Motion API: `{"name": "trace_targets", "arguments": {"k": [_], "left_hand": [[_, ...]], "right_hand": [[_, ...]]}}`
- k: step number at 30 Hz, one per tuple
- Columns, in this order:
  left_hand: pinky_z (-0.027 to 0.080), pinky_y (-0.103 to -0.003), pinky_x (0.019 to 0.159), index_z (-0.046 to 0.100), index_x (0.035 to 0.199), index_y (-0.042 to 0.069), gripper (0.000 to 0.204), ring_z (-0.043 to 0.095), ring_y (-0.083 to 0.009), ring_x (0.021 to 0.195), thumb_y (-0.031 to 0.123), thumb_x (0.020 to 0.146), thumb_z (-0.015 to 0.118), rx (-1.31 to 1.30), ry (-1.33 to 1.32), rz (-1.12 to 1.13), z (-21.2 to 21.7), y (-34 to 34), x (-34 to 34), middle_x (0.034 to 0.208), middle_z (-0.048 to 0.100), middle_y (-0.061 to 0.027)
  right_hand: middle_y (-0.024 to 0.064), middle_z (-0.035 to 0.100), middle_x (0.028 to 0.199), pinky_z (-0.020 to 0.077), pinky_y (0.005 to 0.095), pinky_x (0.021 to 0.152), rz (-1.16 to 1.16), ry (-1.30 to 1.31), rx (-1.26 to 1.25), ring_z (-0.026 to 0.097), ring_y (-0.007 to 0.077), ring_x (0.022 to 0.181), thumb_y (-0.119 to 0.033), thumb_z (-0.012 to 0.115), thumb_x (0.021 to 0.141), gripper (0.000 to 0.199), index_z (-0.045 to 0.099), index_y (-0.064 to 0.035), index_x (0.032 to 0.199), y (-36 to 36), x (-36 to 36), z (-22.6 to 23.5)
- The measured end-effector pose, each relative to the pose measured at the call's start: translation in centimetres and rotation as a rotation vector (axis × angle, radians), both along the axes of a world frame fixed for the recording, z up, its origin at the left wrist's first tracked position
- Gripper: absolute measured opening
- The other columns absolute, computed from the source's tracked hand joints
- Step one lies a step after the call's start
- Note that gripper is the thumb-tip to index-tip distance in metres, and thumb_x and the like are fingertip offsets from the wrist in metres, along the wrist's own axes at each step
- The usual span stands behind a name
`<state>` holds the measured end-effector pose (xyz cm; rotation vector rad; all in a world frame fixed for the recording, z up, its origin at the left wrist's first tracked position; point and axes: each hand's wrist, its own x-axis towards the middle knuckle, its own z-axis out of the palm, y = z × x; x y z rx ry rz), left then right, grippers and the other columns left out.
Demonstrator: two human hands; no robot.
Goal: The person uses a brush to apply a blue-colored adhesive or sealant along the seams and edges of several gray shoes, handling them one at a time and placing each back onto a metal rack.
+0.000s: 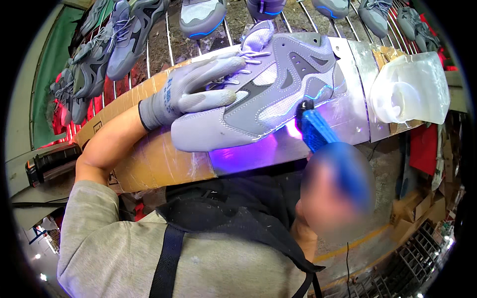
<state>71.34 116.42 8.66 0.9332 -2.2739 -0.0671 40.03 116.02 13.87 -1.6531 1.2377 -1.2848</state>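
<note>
My left hand [203,89], in a grey knit glove, is closed over the lace side of a grey shoe upper [258,102]. The upper lies on its side, toe to the left and heel to the right. White stitching and a glowing blue line run along its lower edge. My right hand [330,198] is blurred but is closed around a blue-handled tool [318,130] with a dark, brush-like tip. That tip touches or nearly touches the upper's lower edge near the heel. Purple light falls beside it.
A metal plate [258,155] and cardboard [144,169] form the work surface. At its right stands a translucent plastic container [415,89]. More grey shoes [131,39] sit on a rack of metal bars [169,47] behind. A black tool [52,161] lies at left.
</note>
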Motion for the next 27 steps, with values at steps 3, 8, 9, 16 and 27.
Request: {"name": "trace_targets", "arguments": {"k": [3, 8, 9, 16, 27], "left_hand": [[0.054, -0.049, 0.097, 0.070, 0.129, 0.012, 0.047, 0.062, -0.0470, 0.121, 0.013, 0.082, 0.072, 0.000, -0.003, -0.005, 0.2, 0.2, 0.2, 0.141, 0.055, -0.0289], [0.057, -0.045, 0.092, 0.070, 0.129, 0.012, 0.046, 0.065, -0.0423, 0.116, 0.012, 0.083, 0.071, 0.002, 0.035, -0.006, 0.1, 0.3, 0.1, 0.141, 0.055, -0.0288], [0.058, -0.044, 0.091, 0.069, 0.130, 0.012, 0.046, 0.065, -0.0419, 0.116, 0.011, 0.083, 0.071, -0.012, 0.040, -0.017, 0.0, 0.2, 0.2, 0.141, 0.055, -0.0288], [0.054, -0.050, 0.098, 0.066, 0.131, 0.012, 0.046, 0.061, -0.0463, 0.122, 0.015, 0.085, 0.071, -0.001, 0.038, -0.025, 0.0, 0.6, 0.3, 0.145, 0.052, -0.0282], [0.049, -0.052, 0.106, 0.062, 0.134, 0.013, 0.051, 0.056, -0.0457, 0.130, 0.024, 0.084, 0.071, -0.081, 0.021, -0.013, -0.5, 0.7, 0.6, 0.148, 0.052, -0.0231]], "right_hand": [[0.0189, 0.069, 0.100, 0.0516, 0.0296, 0.076, 0.078, 0.038, -0.116, 0.066, 0.0219, 0.086, -0.001, 0.072, 0.087, 0.020, 0.069, 0.0090, 0.104, -0.3, -0.5, 0.4], [0.0185, 0.071, 0.101, 0.0524, 0.0307, 0.081, 0.176, 0.109, -0.158, 0.067, 0.0239, 0.090, 0.003, 0.074, 0.085, 0.020, 0.070, 0.0072, 0.104, -1.9, -1.1, 1.7], [0.0181, 0.072, 0.100, 0.0531, 0.0317, 0.080, 0.211, 0.153, -0.182, 0.068, 0.0256, 0.089, 0.004, 0.076, 0.083, 0.023, 0.071, 0.0068, 0.105, -2.2, -1.3, 2.0], [0.0178, 0.073, 0.094, 0.0539, 0.0333, 0.075, 0.462, 0.306, -0.214, 0.069, 0.0281, 0.083, 0.001, 0.080, 0.081, 0.028, 0.071, 0.0070, 0.106, -4.7, -2.1, 4.2], [0.0264, 0.070, 0.099, 0.0628, 0.0373, 0.060, 0.083, -0.571, 0.186, 0.073, 0.0309, 0.072, -0.005, 0.067, 0.091, 0.028, 0.064, 0.0147, 0.110, 2.6, -0.6, -1.2]]}}
